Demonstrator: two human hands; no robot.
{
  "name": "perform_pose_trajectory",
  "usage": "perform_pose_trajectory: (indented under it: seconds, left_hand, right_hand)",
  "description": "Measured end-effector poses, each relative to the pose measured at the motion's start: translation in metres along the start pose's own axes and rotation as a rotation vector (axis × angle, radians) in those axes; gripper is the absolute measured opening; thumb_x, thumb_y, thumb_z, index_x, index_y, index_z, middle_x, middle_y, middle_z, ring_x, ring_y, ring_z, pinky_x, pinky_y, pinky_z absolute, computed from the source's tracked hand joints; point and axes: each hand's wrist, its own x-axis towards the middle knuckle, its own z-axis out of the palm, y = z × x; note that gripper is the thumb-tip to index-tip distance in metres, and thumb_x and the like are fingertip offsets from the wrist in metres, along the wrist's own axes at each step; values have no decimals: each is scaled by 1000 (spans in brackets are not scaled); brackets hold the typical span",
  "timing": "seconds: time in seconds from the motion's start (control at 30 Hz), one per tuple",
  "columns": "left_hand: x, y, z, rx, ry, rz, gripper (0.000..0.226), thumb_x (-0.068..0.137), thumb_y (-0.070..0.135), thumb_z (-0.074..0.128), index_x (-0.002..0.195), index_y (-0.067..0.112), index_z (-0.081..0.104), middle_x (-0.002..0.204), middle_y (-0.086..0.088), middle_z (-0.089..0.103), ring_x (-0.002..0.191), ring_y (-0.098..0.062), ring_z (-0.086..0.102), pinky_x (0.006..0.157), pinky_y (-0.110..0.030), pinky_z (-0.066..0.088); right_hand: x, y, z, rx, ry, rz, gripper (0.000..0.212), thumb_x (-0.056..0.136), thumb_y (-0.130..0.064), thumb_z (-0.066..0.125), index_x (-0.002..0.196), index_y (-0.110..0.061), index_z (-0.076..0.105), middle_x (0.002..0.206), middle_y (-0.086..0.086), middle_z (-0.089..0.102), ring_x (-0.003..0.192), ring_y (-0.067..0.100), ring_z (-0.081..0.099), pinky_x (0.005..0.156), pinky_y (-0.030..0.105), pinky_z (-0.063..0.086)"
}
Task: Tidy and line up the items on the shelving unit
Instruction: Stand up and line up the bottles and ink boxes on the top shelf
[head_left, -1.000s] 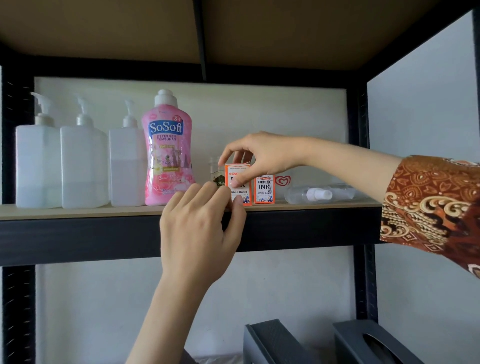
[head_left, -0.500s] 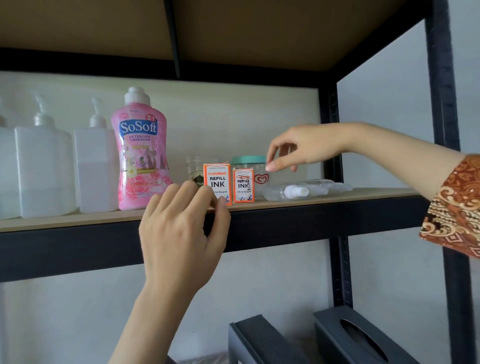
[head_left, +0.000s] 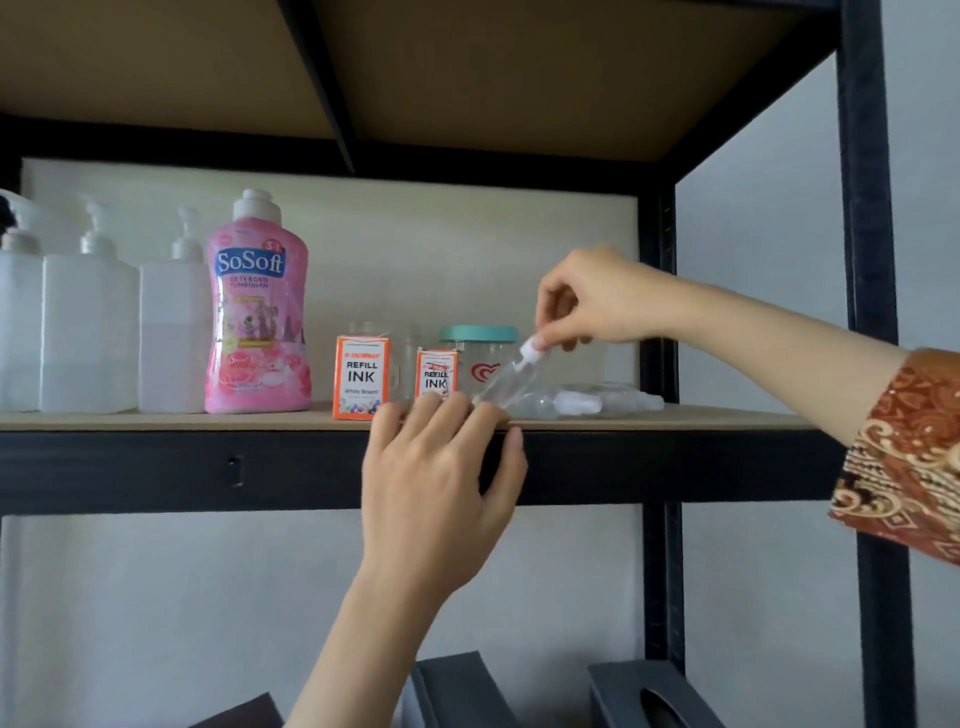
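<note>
Head view shows your right hand (head_left: 597, 306) pinching the white cap of a small clear spray bottle (head_left: 506, 376), thumb and fingertips closed on the cap alone, so the bottle hangs tilted with its base down near the shelf board (head_left: 156, 420). Your left hand (head_left: 441, 478) rests at the front lip of the shelf with fingers loosely straight and holding nothing; its fingertips sit just in front of the smaller refill ink box (head_left: 436, 374). The main risk, as I judge it, is that cap-only hold: a smooth clear bottle can swing or slip free, and its base is close to the smaller ink box and to your left fingertips, so a swing could topple that light box or nudge it off the lip. Behind the bottle stands a jar with a teal lid (head_left: 479, 358), and more clear bottles lie on their sides (head_left: 582, 401) just to the right; these can roll if bumped, and the front edge has no rim to stop them. The larger refill ink box (head_left: 361, 376) stands near the front edge, beside the pink detergent bottle (head_left: 258, 312), which lines up with the white pump bottles (head_left: 88, 332) further left. Open room lies toward the right post (head_left: 865, 208) and in front of the lying bottles; above, clearance is generous.
</note>
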Motion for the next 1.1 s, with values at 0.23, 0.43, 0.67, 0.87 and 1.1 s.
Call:
perform_pose_trajectory:
  seconds: [0.23,0.43,0.67,0.87,1.1]
  left_hand:
    - [0,5,-4,-8,-49,-34,31,95,32,42,82,17,66,79,7,62,76,-22,55,74,-32,35]
    - [1,7,-6,-19,-74,-55,32,95,33,40,84,18,66,78,7,61,77,-21,55,74,-36,37]
    - [0,4,-4,-10,-32,-29,30,94,32,41,86,19,67,78,8,60,75,-19,54,73,-35,37]
    - [0,4,-2,-6,-13,-16,28,94,31,42,86,20,66,78,9,59,75,-19,53,73,-33,37]
    - [-1,6,-2,-6,8,-11,28,94,31,41,84,20,65,76,8,58,73,-20,53,73,-34,37]
  right_hand:
    - [39,9,14,240,149,-47,18,78,-20,77,86,-4,75,77,13,72,57,12,60,66,33,56]
    - [49,9,19,377,-24,-71,26,82,-18,73,106,-10,71,97,5,70,84,11,63,68,20,55]
    - [47,18,25,556,-27,-33,26,79,-14,76,102,-3,69,90,7,68,78,11,61,68,20,53]
    - [45,21,37,625,38,-7,28,76,-25,78,89,-5,62,80,6,66,72,16,64,74,33,57]
    - [41,19,45,589,163,34,45,70,-42,79,86,-6,58,75,8,67,63,18,65,62,30,59]
